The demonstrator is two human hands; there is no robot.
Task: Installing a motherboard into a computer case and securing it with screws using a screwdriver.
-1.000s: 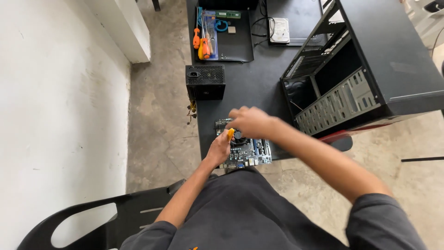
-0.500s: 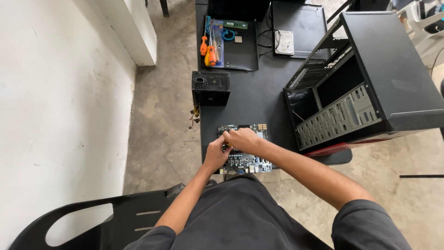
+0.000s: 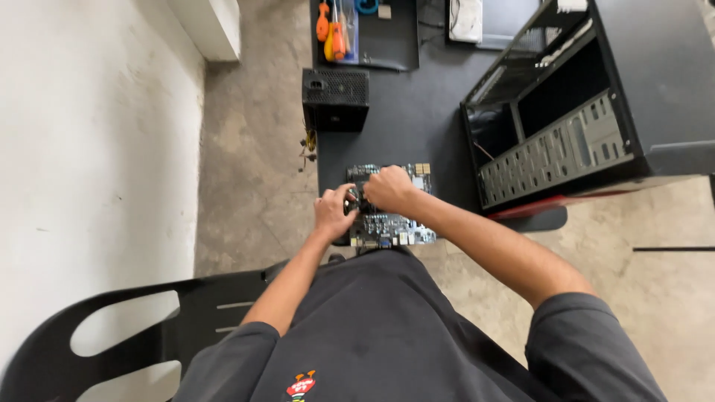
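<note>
We have both hands down on the motherboard (image 3: 391,212), which lies flat at the near edge of the dark surface (image 3: 417,112), right in front of our lap. A second ago our right hand (image 3: 387,190) was raised a little above the board, with an orange-handled tool showing by the left hand; half a second ago the two hands had come together over the board's middle. Now they sit close, touching or nearly so, over its left half, and the orange handle no longer shows. We judge that the work has gone from reaching in to pressing or gripping a part seated on the board.

Our left hand (image 3: 334,212) is curled narrow, fingers bent in toward a small dark piece at the board's middle; we cannot tell whether it grips that piece or only steadies it. Our right hand is closed into a loose fist over the same spot, and what it holds, if anything, is hidden under the knuckles.

The view has also shifted since the earlier frames: the board sits higher in the picture, and more of our dark shirt fills the bottom.

Around the board, the black power supply box (image 3: 335,99) stands well apart at the far left of the surface, the open computer case (image 3: 588,112) lies on its side to the right, and orange-handled screwdrivers (image 3: 331,30) rest in a tray at the far end.
</note>
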